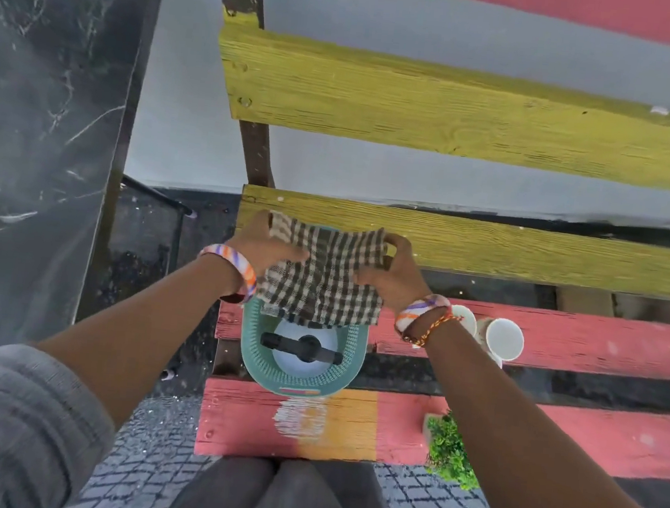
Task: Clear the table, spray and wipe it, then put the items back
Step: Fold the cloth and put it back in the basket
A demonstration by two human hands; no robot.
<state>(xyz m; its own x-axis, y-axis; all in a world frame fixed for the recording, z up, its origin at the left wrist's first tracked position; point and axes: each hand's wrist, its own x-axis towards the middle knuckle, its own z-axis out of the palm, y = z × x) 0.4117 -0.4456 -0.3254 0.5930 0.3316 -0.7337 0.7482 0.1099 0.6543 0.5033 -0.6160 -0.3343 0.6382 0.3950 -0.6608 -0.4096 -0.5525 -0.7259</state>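
cloth: both hands are stretching the checked cloth out flat over the teal basket — looks like it's being lifted out for wiping, or folded to go back in.
left hand: pinching the cloth's far left corner.
right hand: gripping the right edge.
spray bottle: sitting upright inside the basket — handy.
cups: parked on the bench's pink slat, just right of the right wrist.
plant: sitting near the bench's front edge.

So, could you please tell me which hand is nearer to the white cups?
Right. The right hand grips the checked cloth just left of the white cups; the left hand holds the cloth's far side, above the green basket.
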